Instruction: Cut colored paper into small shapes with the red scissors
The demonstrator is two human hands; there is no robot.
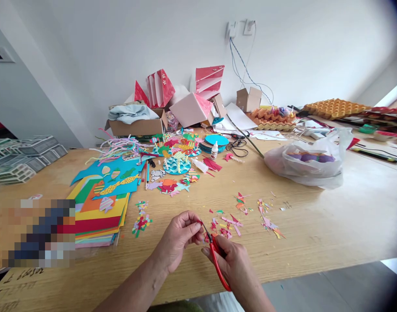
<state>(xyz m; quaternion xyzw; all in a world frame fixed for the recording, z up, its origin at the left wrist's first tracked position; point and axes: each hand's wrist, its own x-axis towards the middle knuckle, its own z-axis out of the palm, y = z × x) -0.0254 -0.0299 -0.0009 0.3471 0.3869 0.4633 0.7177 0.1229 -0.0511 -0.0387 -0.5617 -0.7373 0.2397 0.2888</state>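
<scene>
In my right hand (236,262) is a pair of red-handled scissors (217,265), their dark blades pointing up and left. My left hand (180,236) is pinched around a small red piece of paper (200,222), mostly hidden by the fingers, with the blade tips right beside it. Both hands hover over the table's front part. Behind and to the right of them lie pink and red paper scraps (232,221). To the left sits a small heap of cut colored bits (141,223).
Colored paper sheets (101,223) are stacked at left, with paper fish (112,188) on top. Farther back are a blue wavy disc (177,165), a white glue bottle (214,151) and pipe cleaners (120,147). A white plastic bag (302,173) stands at right.
</scene>
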